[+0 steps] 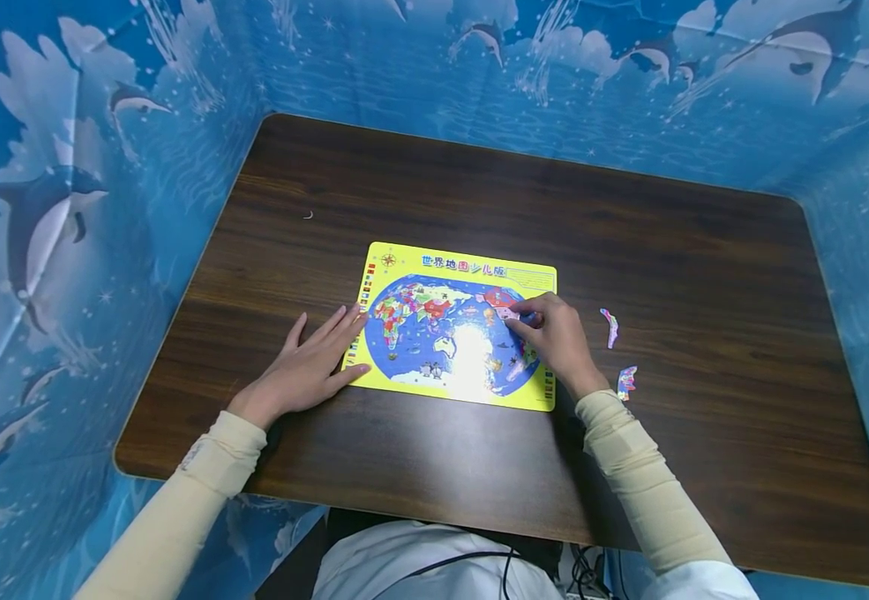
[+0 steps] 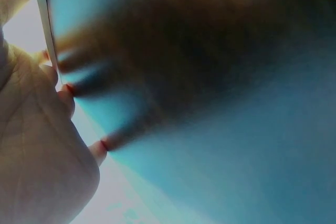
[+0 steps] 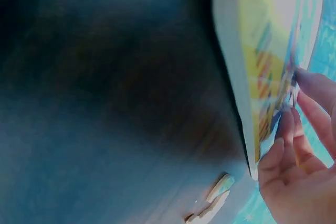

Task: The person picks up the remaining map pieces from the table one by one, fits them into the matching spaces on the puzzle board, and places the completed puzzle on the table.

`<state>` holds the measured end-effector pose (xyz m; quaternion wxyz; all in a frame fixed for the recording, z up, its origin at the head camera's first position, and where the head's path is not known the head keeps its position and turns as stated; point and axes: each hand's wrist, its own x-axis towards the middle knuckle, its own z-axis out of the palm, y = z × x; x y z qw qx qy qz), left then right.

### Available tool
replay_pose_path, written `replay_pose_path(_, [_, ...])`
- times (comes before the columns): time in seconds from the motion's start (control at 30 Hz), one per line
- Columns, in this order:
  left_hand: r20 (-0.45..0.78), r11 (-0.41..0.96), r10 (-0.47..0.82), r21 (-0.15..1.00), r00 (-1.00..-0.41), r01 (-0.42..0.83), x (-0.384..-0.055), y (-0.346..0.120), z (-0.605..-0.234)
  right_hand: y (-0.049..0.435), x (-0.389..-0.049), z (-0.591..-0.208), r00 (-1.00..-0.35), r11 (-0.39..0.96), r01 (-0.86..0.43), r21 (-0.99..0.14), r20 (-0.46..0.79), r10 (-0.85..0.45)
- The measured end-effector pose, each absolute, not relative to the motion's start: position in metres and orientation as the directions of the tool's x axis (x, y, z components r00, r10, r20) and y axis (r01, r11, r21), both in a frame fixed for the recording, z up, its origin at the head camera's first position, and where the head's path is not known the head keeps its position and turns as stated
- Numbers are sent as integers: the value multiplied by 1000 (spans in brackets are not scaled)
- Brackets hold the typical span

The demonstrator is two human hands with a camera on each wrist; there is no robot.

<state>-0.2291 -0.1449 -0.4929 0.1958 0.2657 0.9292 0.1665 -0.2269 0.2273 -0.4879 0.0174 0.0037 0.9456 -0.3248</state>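
A yellow-bordered world map puzzle board [image 1: 464, 399] lies on the dark wooden table, with Chinese characters along its top. My left hand [image 1: 316, 365] rests with spread, fairly straight fingers on the board's left edge; in the left wrist view the fingertips [image 2: 100, 148] touch down. At the right side of the map, my right hand [image 1: 560, 337] pinches a small puzzle piece [image 3: 290, 96] between thumb and fingers, low over the board. Most of that piece is hidden by the fingers. Two loose puzzle pieces, one slim and curved [image 1: 611, 328], one broader [image 1: 626, 382], lie right of the board.
A tiny white curved scrap [image 1: 308, 215] lies on the table [image 1: 674, 250] towards the back left. Blue dolphin-printed cloth [image 1: 404, 75] surrounds the table at the back and sides. Black cables [image 1: 587, 573] hang below the front edge.
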Motion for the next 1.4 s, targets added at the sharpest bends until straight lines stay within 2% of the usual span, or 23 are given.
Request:
replay_pose_path(0.4, [-275,803,560,414,-782,429,-229,-144,-491,222,-225,-493,-995,853,-64,-517,99,-14])
replay_pose_path(0.93, [-271,803,559,410,-784,431,-229,-146,-493,221,-219,-486,-995,862,-65,-503,98,-18])
replay_pose_path(1.03, [-274,804,561,408,-782,434,-230,-146,-494,225,-212,-481,-994,866,-95,-491,97,-54])
replay_pose_path(1.23, [-277,806,559,404,-781,433,-232,-147,-493,227,-199,-480,-974,897,-223,-382,66,-215])
replay_pose_path(1.4, [-283,803,564,407,-776,435,-231,-146,-496,224,-198,-484,-974,912,-220,-347,34,-223])
